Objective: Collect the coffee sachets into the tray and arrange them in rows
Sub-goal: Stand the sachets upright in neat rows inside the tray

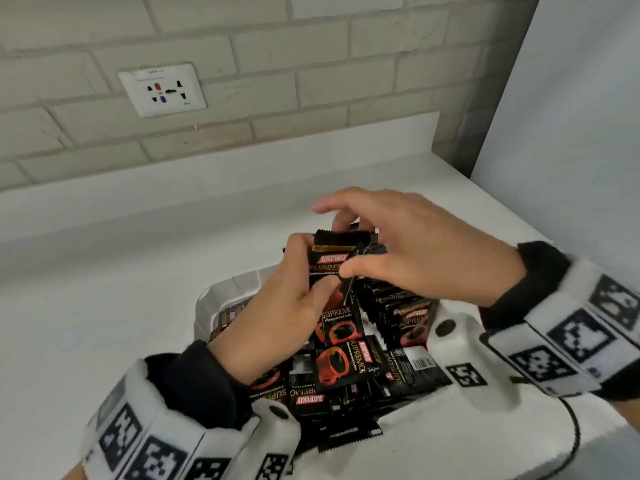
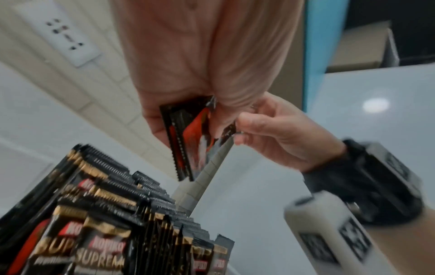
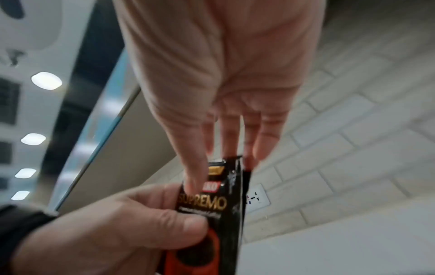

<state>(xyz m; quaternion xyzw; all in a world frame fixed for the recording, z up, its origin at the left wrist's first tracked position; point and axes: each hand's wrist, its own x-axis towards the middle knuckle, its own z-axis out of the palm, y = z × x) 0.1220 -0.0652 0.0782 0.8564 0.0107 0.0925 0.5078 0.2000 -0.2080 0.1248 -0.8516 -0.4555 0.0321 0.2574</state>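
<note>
Left hand (image 1: 277,306) has a small stack of black Kopiko sachets (image 1: 329,261) gripped upright, thumb across the front, held just above the white tray (image 1: 207,306) on the tabletop (image 1: 104,289). Right hand (image 1: 408,251) pinches the top of that same stack, thumb in front and fingers behind. Tray's got a row of sachets standing on edge (image 2: 150,188) on the right side and a messy heap of loose sachets (image 1: 346,368) lying flat nearer the camera.
</note>
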